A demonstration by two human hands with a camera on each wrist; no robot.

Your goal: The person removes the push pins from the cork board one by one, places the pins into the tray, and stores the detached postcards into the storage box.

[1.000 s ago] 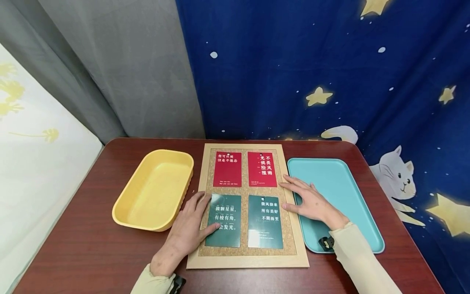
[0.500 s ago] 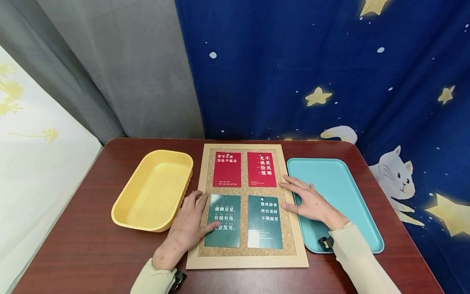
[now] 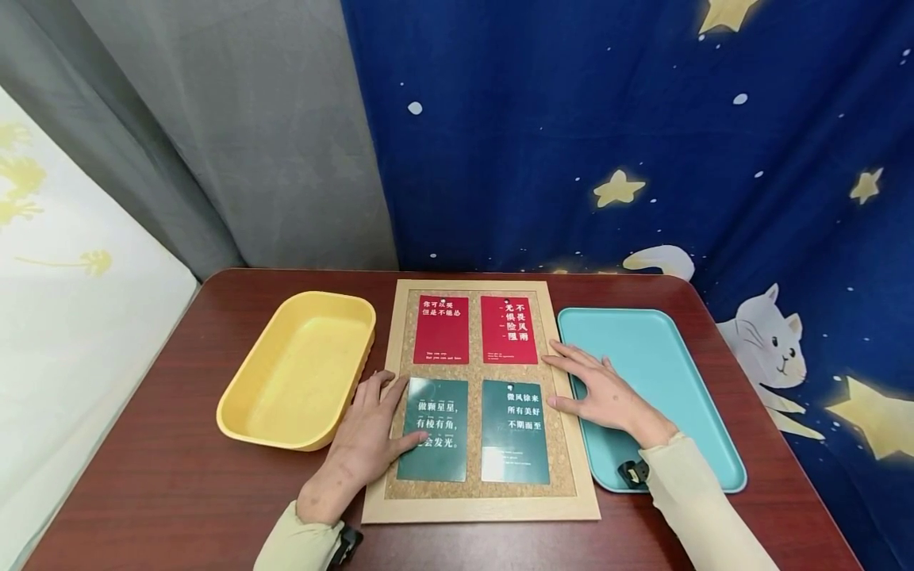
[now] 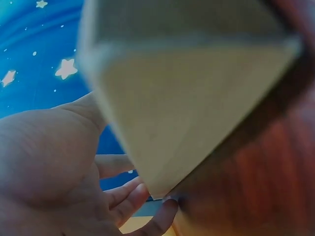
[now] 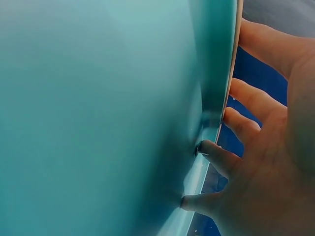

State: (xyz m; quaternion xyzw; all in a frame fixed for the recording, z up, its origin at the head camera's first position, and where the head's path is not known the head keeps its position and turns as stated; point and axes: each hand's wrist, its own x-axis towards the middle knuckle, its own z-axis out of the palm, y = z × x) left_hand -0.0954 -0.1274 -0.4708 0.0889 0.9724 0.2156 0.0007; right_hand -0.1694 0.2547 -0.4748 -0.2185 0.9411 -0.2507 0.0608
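A cork board with a pale wooden frame [image 3: 481, 509] lies on the table, its near side also visible in the left wrist view. Two red cards [image 3: 443, 333] are on its upper half and two green cards [image 3: 516, 452] on its lower half, all with white printed text. My left hand [image 3: 360, 432] rests along the frame's left side, its thumb reaching over the lower-left green card. My right hand [image 3: 600, 392] extends across the blue tray, and its fingertips rest on the frame's right side. In the right wrist view, relaxed fingers [image 5: 246, 125] touch along the tray's edge.
To the left of the board stands a yellow basin [image 3: 300, 373]. A light blue tray [image 3: 643, 325] lies at the right, beneath the right wrist. Behind the dark red table [image 3: 164, 444] hang a grey curtain [image 3: 286, 143] and a blue starry curtain [image 3: 514, 119].
My left hand's fingers have shifted slightly left along the board's edge since the first frame. The right hand, board and cards stay as they were.
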